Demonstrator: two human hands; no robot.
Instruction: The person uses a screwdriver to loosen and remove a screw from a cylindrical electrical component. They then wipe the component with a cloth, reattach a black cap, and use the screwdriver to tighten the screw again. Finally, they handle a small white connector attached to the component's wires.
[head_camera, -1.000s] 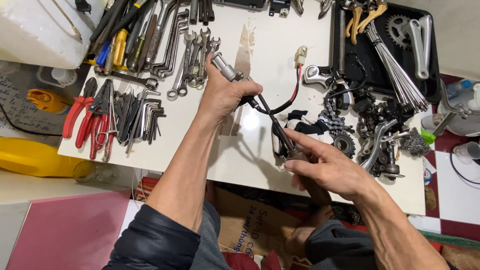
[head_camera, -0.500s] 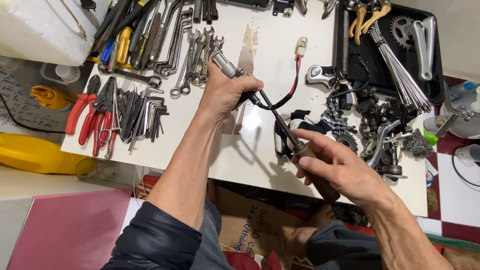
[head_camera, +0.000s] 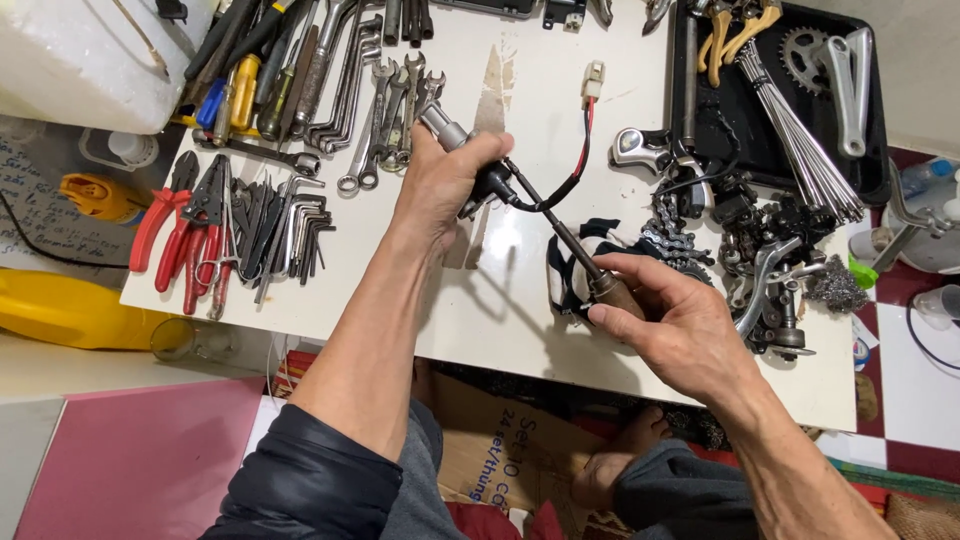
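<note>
Gripping a small grey-ended part with a black body (head_camera: 470, 160), the left hand (head_camera: 440, 185) is clamped around it above the white table (head_camera: 500, 320), just right of the row of spanners (head_camera: 385, 105). The right hand (head_camera: 680, 330) is closed on the brown handle of a screwdriver (head_camera: 585, 265), whose dark shaft slants up and left until its tip meets the black body at the left hand's fingers. A red and black wire (head_camera: 575, 165) loops from the part toward a white plug (head_camera: 593, 78) lying on the table behind it. Right of the screwdriver sit a chain and a heap of bicycle parts (head_camera: 760, 260). As I judge it, the tip could slip off under pressure and jab the left fingers, since they sit right beside it, or nick the wire. The part is held in the air, so twisting force may turn it in the palm.
</note>
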